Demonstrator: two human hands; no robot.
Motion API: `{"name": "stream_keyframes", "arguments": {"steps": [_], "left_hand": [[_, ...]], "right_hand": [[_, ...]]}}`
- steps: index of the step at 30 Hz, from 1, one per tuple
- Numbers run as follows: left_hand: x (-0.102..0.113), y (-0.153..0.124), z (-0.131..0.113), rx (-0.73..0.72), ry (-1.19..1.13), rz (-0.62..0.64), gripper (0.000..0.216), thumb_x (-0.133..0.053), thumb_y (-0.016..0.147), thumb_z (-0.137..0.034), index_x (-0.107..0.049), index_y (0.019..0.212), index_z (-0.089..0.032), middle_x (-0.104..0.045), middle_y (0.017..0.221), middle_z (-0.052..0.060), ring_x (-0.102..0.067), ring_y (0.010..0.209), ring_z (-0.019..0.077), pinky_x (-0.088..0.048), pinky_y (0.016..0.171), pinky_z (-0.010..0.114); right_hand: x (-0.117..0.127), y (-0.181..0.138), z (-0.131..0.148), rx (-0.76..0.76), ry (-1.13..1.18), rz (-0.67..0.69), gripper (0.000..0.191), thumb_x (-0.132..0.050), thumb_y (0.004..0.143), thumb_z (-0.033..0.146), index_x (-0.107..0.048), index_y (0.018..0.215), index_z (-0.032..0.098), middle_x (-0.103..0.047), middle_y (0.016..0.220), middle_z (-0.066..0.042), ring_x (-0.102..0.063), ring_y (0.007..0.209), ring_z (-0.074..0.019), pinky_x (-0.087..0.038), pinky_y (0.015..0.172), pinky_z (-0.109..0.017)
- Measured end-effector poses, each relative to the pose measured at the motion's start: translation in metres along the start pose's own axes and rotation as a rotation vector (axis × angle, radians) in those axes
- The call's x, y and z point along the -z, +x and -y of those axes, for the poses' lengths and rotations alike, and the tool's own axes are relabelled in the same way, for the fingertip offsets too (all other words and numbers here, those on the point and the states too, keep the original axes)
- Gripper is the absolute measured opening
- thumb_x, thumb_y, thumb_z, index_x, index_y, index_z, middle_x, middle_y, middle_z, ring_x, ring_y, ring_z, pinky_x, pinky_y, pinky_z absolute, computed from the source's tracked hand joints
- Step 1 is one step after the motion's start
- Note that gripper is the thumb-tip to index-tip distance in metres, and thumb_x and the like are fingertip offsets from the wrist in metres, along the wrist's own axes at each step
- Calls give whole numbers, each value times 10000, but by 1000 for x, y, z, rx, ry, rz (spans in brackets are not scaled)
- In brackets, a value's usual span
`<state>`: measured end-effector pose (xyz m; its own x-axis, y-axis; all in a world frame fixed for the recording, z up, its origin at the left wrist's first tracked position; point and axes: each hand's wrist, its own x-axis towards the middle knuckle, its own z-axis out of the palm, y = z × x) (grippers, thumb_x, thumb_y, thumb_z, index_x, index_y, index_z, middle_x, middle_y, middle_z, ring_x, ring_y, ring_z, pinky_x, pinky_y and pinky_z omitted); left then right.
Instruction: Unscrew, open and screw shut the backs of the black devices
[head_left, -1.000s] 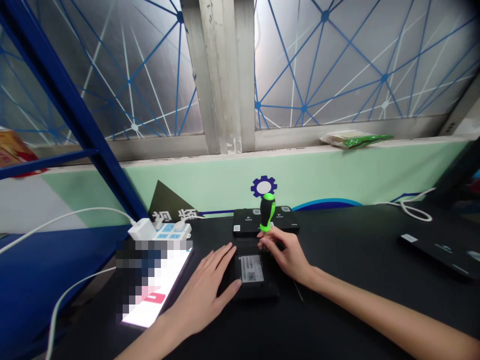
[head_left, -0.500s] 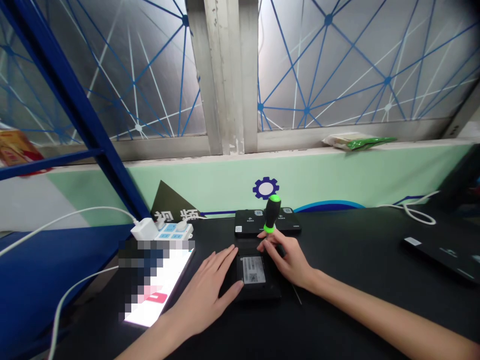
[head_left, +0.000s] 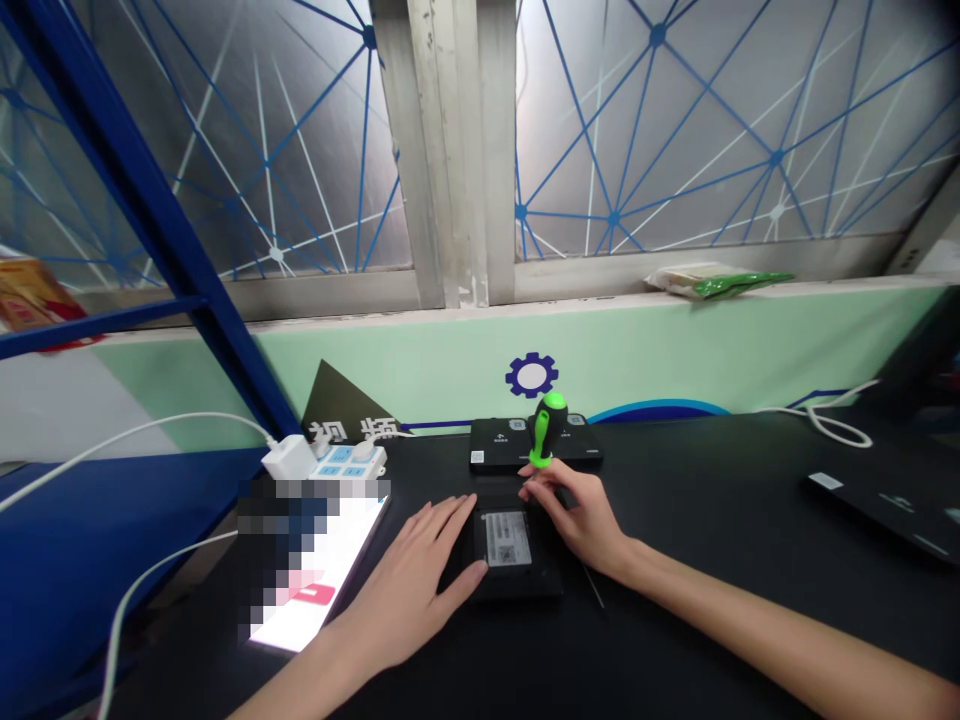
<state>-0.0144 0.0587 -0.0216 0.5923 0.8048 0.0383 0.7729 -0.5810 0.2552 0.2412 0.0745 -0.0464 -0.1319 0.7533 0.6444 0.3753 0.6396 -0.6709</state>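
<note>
A black flat device [head_left: 541, 582] with a grey printed label lies on the black table in front of me. My left hand [head_left: 429, 572] rests along its left edge, fingers stretched out and thumb apart. My right hand [head_left: 581, 510] pinches a screwdriver [head_left: 549, 428] below its black and green handle. The screwdriver stands nearly upright over the device's far right part; its tip is hidden by the fingers. From beneath my right wrist a thin metal rod [head_left: 594, 587] sticks out on the table.
Black boxes [head_left: 491, 447] with small labels lie behind the device. On the left are a lit tablet-like screen [head_left: 322, 585], partly pixelated, and a white power strip [head_left: 346, 462] with plugs and cables. Another black device [head_left: 881, 515] lies at the right. A blue frame [head_left: 150, 190] rises on the left.
The screwdriver's handle has turned about its axis, showing a green strip on its side, and tilts slightly right. My right fingers have shifted a little; my left hand stays almost still.
</note>
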Motion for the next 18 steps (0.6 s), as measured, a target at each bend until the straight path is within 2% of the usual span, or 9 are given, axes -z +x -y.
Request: {"name": "stream_keyframes", "arguments": {"steps": [5,12,18], "left_hand": [[-1,1,0,-11,11,-1,650,-368,1007,-579,-209,1571,-295,-317,1595,73,-261,1461,334,-316,1134,561],[0,1,0,6,12,1,658,-382,998,-591,-215,1569,-311,-331,1589,65,-279,1453,341,-337,1125,546],[-1,0,2,-19,20,-20,646,-389,1005,-571,-198,1570,-325,-337,1587,62,-296,1447,336,-341,1122,539]], "right_hand": [[-1,0,-3,-14,-2,35,161,-501,992,303,-617,965,194,-709,787,-47,-660,646,-167,-539,625,-259],[-1,0,-3,-47,9,18,157,-530,983,317,-622,1001,192,-693,758,-33,-648,641,-165,-537,652,-264],[2,0,-1,10,38,48,204,-452,1019,300,-600,1108,193,-728,871,-56,-707,775,-179,-547,750,-276]]}}
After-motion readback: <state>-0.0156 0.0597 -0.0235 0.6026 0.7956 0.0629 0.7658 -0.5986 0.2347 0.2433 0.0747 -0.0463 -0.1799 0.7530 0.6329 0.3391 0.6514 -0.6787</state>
